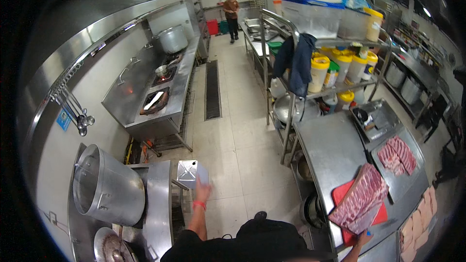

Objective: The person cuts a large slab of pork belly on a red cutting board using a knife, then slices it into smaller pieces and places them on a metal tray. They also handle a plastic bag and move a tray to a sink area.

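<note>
My left hand (204, 190), with a red band at the wrist, is stretched forward over the floor and blurred. Its fingers overlap the edge of a square metal tin (188, 171); contact cannot be told. At the lower right, my right hand (361, 239) is closed around what looks like a blue-handled knife (369, 233), largely hidden by the fingers. Just beyond that hand, a large slab of raw ribs (360, 198) lies slanted across a red cutting board (339, 193) on the steel table (324, 142).
A tray of cut ribs (397, 155) and a steel pan (378, 118) stand farther back. Pale meat pieces (415, 225) line the right edge. Leftward are a tall stockpot (113, 185) and a wok (111, 245). Ahead, a person (230, 11) stands beyond a floor drain (213, 91).
</note>
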The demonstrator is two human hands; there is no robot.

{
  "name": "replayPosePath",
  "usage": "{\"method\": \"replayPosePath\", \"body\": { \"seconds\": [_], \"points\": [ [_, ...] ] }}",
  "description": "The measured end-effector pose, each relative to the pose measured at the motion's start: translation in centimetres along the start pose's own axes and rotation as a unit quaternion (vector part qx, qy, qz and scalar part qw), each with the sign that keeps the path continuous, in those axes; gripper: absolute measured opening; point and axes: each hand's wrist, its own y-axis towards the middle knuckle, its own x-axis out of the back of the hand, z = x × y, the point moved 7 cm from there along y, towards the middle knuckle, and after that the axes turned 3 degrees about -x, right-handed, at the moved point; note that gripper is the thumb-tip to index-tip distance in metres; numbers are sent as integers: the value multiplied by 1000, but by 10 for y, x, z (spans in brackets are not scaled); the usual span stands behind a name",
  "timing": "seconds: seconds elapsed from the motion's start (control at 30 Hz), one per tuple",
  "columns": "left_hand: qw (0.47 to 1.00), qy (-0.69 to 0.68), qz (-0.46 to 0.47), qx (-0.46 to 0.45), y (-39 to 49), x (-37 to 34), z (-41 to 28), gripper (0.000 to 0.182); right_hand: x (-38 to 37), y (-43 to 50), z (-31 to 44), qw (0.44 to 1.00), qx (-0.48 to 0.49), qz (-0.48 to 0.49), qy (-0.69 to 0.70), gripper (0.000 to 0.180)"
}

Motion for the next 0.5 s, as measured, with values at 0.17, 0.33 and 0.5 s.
{"method": "replayPosePath", "body": {
  "seconds": [0.17, 0.33, 0.5],
  "points": [
    [920, -32, -9, -390, 146, 43, -421, 85, -12, 20, -1, 998, 34, 36, 38, 90],
    [886, 17, 33, -461, 171, 49, -676, 93, -12, 11, 13, 994, 40, 62, 77, 87],
    [899, 26, 80, -429, 227, 16, -651, 96, 11, -3, 15, 992, -3, -70, -101, 84]
  ]
}}
